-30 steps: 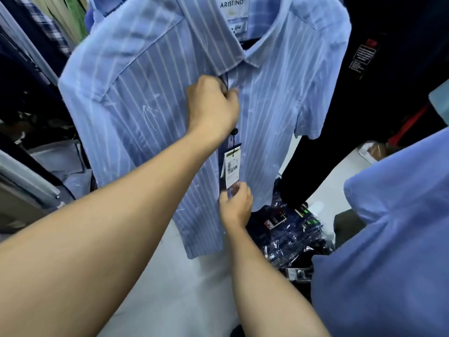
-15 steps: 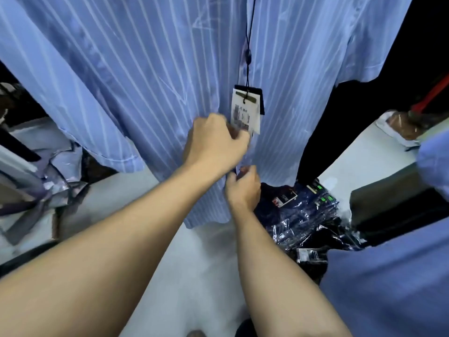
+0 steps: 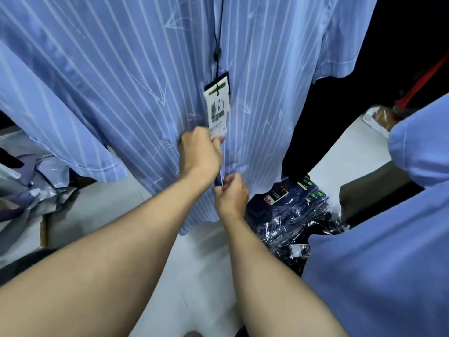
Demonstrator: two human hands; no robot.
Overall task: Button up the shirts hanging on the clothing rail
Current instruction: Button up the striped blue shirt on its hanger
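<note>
A light blue shirt with white stripes [image 3: 126, 76] hangs in front of me and fills the upper view. A white price tag [image 3: 217, 103] dangles on a black cord down its front opening. My left hand [image 3: 200, 152] grips the left front edge just under the tag, fingers curled into the fabric. A little lower, my right hand [image 3: 232, 193] pinches the right front edge near the hem. The two edges meet between my hands. No button shows; my fingers hide that spot.
A stack of dark blue garments in clear plastic bags [image 3: 289, 212] lies on the pale floor [image 3: 199, 263] at lower right. Another blue shirt [image 3: 388, 251] hangs close at right. Dark clothing [image 3: 359, 76] hangs behind. Grey bagged items [image 3: 26, 186] sit at left.
My left hand came down from the collar area to the lower front of the shirt, beneath the tag. The view tilted down with it. My right hand stayed low at the placket.
</note>
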